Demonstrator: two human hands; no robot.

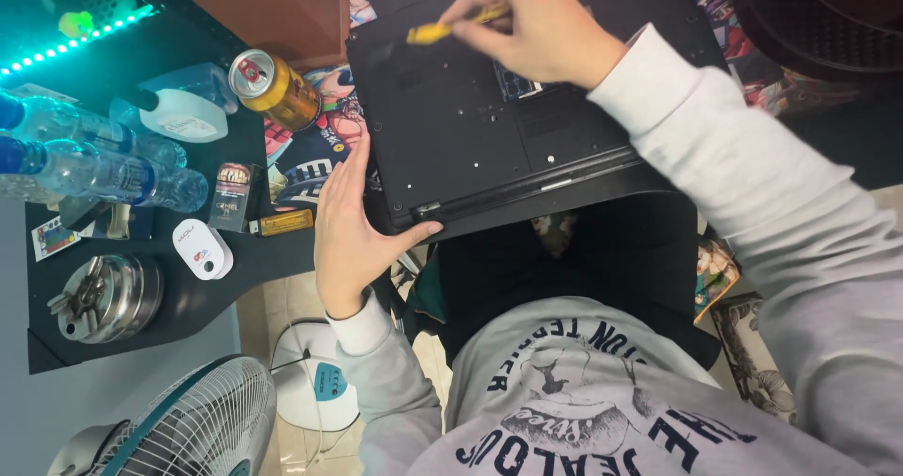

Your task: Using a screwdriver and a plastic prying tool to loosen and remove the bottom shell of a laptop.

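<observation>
Two hands work on one upturned black laptop (489, 128), which lies base-up near the desk's front edge, partly overhanging it toward the person's lap. A small panel looks open near the middle, showing a bluish part, though it is too small to tell what. The right hand (541, 29), at twelve o'clock of the laptop, pinches a yellow-handled screwdriver (442, 27) between thumb and curled fingers, its tip hidden against the dark casing. The left hand (353, 227), at eight o'clock, lies flat with fingers pressed together along the left edge and the thumb hooked on the front corner.

My worry is the overhang: a hard push on the screwdriver could tip or slide the laptop off the desk if the left hand eases. A slipped tip might scratch the exposed part. Loose screws, dark on dark, could roll off unseen.

Further out at ten o'clock a gold drink can (275, 88) and, at nine o'clock, clear water bottles (94, 161) stand near; a knock could spill liquid toward the open base.
</observation>
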